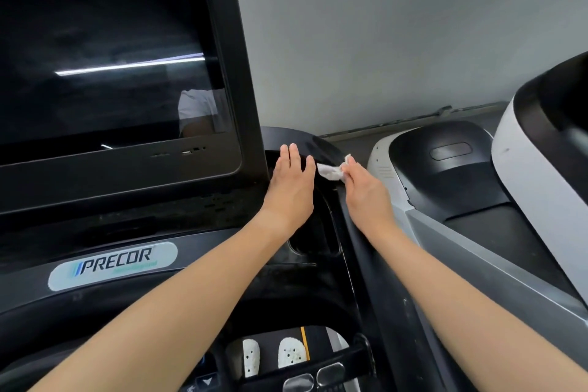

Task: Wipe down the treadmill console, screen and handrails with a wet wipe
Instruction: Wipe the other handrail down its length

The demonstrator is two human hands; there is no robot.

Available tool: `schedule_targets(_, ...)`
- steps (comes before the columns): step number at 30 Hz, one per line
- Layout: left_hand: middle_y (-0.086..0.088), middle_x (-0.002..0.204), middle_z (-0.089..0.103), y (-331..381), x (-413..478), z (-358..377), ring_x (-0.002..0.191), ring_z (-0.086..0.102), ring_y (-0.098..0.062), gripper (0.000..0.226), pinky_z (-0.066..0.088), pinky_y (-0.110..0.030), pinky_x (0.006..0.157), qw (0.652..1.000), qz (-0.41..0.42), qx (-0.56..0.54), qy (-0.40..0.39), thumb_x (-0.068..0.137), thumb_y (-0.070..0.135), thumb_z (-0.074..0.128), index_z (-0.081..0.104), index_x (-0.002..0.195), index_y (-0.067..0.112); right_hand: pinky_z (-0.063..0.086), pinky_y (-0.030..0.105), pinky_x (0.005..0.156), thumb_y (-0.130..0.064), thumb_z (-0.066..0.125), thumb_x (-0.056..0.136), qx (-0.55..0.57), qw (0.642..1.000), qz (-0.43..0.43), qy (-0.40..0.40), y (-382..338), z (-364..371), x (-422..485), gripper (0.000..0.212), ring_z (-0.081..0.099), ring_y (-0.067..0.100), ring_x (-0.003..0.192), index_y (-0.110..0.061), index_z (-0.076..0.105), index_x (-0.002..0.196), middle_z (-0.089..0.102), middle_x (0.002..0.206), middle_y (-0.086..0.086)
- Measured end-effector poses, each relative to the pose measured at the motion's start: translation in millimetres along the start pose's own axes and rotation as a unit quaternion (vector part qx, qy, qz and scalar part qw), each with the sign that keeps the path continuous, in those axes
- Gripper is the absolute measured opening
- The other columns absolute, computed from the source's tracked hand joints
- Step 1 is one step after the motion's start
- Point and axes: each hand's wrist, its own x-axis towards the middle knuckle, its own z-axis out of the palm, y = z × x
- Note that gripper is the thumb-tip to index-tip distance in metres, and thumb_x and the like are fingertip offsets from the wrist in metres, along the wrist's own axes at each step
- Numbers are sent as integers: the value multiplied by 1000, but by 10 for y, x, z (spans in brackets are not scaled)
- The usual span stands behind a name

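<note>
Head view:
- The left hand [291, 188] is laid flat, palm down, with the fingers straight and nothing gripped. It is rested on the right end of the black console [222, 210], just right of the lower corner of the screen [111, 51] and above a dark recessed pocket [318, 235].
- The right hand [366, 191] is closed on the wet wipe [329, 171]. The white, crumpled wipe is pinched at the fingertips and held on the curved black rim [305, 140] at the console's upper right corner.
- The wipe is located just beside the left thumb. Contact between the two cannot be told.
- The screen is dark. A ceiling-light streak and a pale sleeve are reflected in it.
- A Precor badge [113, 266] is seen on the console below the screen.
- White shoes [289, 352] are seen low in the frame, behind a crossbar with grey buttons [331, 372].
- A second treadmill [445, 175], white and black, is parked to the right, against the grey wall [381, 25].
</note>
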Motion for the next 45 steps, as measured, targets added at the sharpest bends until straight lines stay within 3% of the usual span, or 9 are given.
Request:
schedule_targets(4, -28, 168, 2, -27, 8, -28, 156, -4, -43, 75, 13, -48, 128, 999, 7, -31, -8, 93, 1, 48, 19, 162, 9, 51, 48, 72, -24, 46, 105, 60, 996, 61, 12, -211, 39, 178, 15, 58, 29, 75, -20, 54, 93, 64, 83, -1)
schedule_targets(10, -12, 171, 10, 31, -79, 25, 159, 1, -29, 69, 14, -40, 129, 995, 73, -66, 2, 95, 1, 47, 26, 160, 9, 56, 42, 82, -22, 51, 104, -2, 999, -42, -15, -32, -75, -290, 11, 59, 18, 102, -23, 62, 104, 60, 113, -4)
schedule_targets(14, -2, 172, 10, -5, -85, 10, 159, 1, -20, 75, 27, -34, 125, 991, 60, -119, 2, 93, -5, 47, 25, 162, 16, 52, 36, 95, -20, 54, 105, -31, 998, -43, 14, -14, -92, -396, 22, 53, 22, 132, -14, 69, 120, 61, 140, 2)
schedule_targets(19, 1, 172, 12, 12, -76, -11, 159, 3, -17, 77, 37, -34, 120, 990, 54, -130, 0, 91, -10, 48, 31, 160, 17, 40, 31, 66, -26, 50, 104, 25, 997, 70, 10, -97, 12, 10, 16, 63, 23, 81, -18, 63, 99, 67, 95, -3)
schedule_targets(25, 2, 171, 14, 2, -54, 4, 159, 4, -16, 76, 35, -34, 121, 989, 52, -140, 0, 91, -11, 48, 32, 160, 17, 54, 40, 79, -30, 58, 100, 37, 998, 49, 1, -39, -105, -260, 16, 63, 22, 93, -20, 67, 109, 67, 109, -1)
schedule_targets(32, 1, 171, 18, 18, -64, 11, 158, 7, -17, 71, 40, -35, 118, 989, 51, -140, 9, 90, -12, 48, 40, 156, 15, 51, 36, 64, -38, 54, 102, -49, 997, 48, 26, -169, -10, -79, 22, 59, 21, 75, -20, 65, 95, 59, 88, -2)
schedule_targets(38, 0, 171, 18, 11, -70, 17, 158, 7, -18, 71, 39, -35, 118, 988, 54, -143, 12, 90, -12, 50, 40, 155, 14, 55, 41, 75, -32, 60, 99, 13, 999, 49, 7, -158, -30, -88, 15, 61, 21, 84, -19, 66, 97, 63, 99, -1)
schedule_targets(42, 1, 171, 15, 1, -77, 18, 158, 5, -18, 73, 39, -33, 117, 988, 56, -145, 19, 92, -8, 53, 35, 158, 17, 53, 40, 95, -31, 66, 97, 19, 1000, 13, 4, -67, -71, -299, 16, 59, 21, 127, -20, 72, 108, 65, 135, -2)
schedule_targets(45, 0, 171, 16, 4, -78, 14, 159, 6, -18, 74, 38, -33, 118, 988, 59, -142, 20, 91, -10, 51, 34, 158, 16, 53, 44, 99, -29, 67, 98, 46, 997, 62, 18, -73, -41, -135, 25, 63, 25, 122, -15, 74, 116, 71, 125, 3)
